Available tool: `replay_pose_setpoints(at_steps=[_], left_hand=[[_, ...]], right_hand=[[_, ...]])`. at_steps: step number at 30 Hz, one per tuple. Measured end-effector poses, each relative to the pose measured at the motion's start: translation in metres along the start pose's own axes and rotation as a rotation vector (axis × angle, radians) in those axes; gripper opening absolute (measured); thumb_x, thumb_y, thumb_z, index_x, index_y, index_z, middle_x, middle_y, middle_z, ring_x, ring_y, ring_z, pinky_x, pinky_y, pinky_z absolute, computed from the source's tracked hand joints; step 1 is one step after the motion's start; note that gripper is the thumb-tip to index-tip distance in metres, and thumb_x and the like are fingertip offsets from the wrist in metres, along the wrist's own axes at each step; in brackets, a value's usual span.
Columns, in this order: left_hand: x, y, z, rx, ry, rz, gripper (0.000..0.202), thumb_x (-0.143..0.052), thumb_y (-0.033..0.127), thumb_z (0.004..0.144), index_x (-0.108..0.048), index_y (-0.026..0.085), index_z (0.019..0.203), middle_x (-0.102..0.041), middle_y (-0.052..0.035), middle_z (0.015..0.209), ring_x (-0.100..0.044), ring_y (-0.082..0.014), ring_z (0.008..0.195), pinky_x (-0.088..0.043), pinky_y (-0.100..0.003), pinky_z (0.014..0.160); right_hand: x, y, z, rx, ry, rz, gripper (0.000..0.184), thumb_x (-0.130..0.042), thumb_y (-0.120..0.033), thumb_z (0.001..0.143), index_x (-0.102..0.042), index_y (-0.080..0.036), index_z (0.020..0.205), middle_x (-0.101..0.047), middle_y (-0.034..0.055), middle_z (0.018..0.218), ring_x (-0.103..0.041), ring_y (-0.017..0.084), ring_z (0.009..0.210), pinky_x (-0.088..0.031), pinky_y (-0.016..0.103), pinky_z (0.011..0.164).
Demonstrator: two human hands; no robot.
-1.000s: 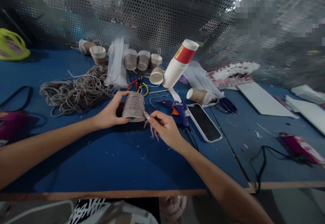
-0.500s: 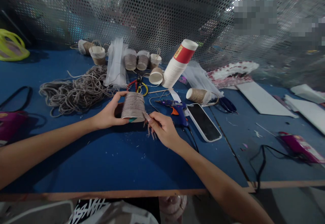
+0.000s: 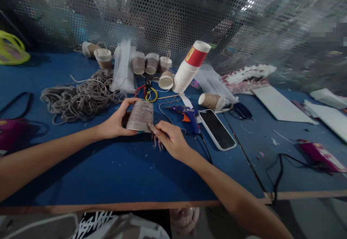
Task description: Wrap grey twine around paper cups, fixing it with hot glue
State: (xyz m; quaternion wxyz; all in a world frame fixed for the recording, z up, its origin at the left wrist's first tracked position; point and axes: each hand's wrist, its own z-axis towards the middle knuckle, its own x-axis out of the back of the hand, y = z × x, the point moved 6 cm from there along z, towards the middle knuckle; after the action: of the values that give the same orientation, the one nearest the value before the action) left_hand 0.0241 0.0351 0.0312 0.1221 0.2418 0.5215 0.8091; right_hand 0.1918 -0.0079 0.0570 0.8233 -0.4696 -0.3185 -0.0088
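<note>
A cup wrapped in grey-brown cord [image 3: 140, 114] lies tilted in my left hand [image 3: 116, 121], thumb above and fingers beneath. Green shows at a fingertip under its lower edge. My right hand [image 3: 172, 138] is closed at the cup's lower right edge, thumb and fingertips pinching there; any cord end between them is too small to make out. Just right of the cup rests a blue glue gun [image 3: 191, 118] with an orange trigger. Behind my left hand is a tangled heap of grey cord [image 3: 81, 98]. Pliers with red and yellow handles [image 3: 148, 89] lie behind the cup.
A leaning stack of paper cups [image 3: 187, 73] stands at the back, beside several cord-wrapped cups [image 3: 138, 64] and white mesh [image 3: 122, 67]. Right of the glue gun lies a phone [image 3: 218, 130]. White boards [image 3: 282, 105] are farther right. A perforated metal screen [image 3: 162, 15] closes the back.
The cup has tipped so its lower rim no longer shows, and has shifted slightly left. My right fingertips have moved a little left and down along its edge.
</note>
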Motion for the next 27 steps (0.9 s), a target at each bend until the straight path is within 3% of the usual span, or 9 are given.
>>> replay_pose_setpoints(at_steps=[4, 12, 18, 24, 27], left_hand=[[0.001, -0.004, 0.0, 0.004, 0.018, -0.013, 0.078, -0.086, 0.041, 0.065, -0.038, 0.027, 0.126, -0.056, -0.0094, 0.124, -0.065, -0.0273, 0.108, -0.057, -0.044, 0.092], [0.001, -0.003, 0.0, -0.01, 0.038, 0.001, 0.077, -0.086, 0.041, 0.066, -0.036, 0.028, 0.124, -0.051, -0.0116, 0.131, -0.063, -0.0288, 0.113, -0.056, -0.046, 0.094], [0.004, -0.004, 0.0, 0.033, 0.05, -0.019, 0.072, -0.084, 0.045, 0.069, -0.038, 0.027, 0.122, -0.055, -0.0107, 0.128, -0.057, -0.0314, 0.124, -0.051, -0.049, 0.104], [0.004, -0.009, -0.002, 0.078, 0.051, -0.084, 0.079, -0.085, 0.052, 0.066, -0.035, 0.029, 0.122, -0.051, -0.0122, 0.133, -0.053, -0.0346, 0.13, -0.049, -0.051, 0.106], [0.001, -0.011, -0.003, 0.09, 0.022, -0.107, 0.085, -0.086, 0.058, 0.061, -0.035, 0.029, 0.121, -0.049, -0.0132, 0.135, -0.051, -0.0357, 0.132, -0.05, -0.051, 0.105]], right_hand=[[0.0, 0.002, -0.001, -0.029, -0.012, -0.004, 0.044, -0.037, -0.054, 0.102, -0.048, -0.022, 0.073, -0.048, -0.0007, 0.066, -0.05, 0.014, 0.065, -0.04, 0.028, 0.062], [0.001, 0.001, -0.001, -0.018, 0.001, -0.009, 0.044, -0.037, -0.052, 0.102, -0.048, -0.022, 0.072, -0.048, -0.001, 0.066, -0.05, 0.013, 0.065, -0.041, 0.029, 0.064], [0.002, 0.008, -0.004, -0.092, 0.01, -0.032, 0.049, -0.032, -0.058, 0.101, -0.046, -0.022, 0.071, -0.05, -0.0003, 0.066, -0.051, 0.013, 0.062, -0.041, 0.028, 0.06], [-0.002, 0.02, -0.01, -0.263, -0.042, 0.191, 0.046, -0.04, -0.065, 0.095, -0.049, -0.021, 0.101, -0.058, -0.001, 0.075, -0.055, 0.01, 0.055, -0.045, 0.025, 0.052], [-0.008, 0.02, -0.01, -0.273, -0.123, 0.203, 0.045, -0.053, -0.065, 0.09, -0.048, -0.021, 0.1, -0.06, -0.0015, 0.073, -0.056, 0.011, 0.054, -0.044, 0.025, 0.051]])
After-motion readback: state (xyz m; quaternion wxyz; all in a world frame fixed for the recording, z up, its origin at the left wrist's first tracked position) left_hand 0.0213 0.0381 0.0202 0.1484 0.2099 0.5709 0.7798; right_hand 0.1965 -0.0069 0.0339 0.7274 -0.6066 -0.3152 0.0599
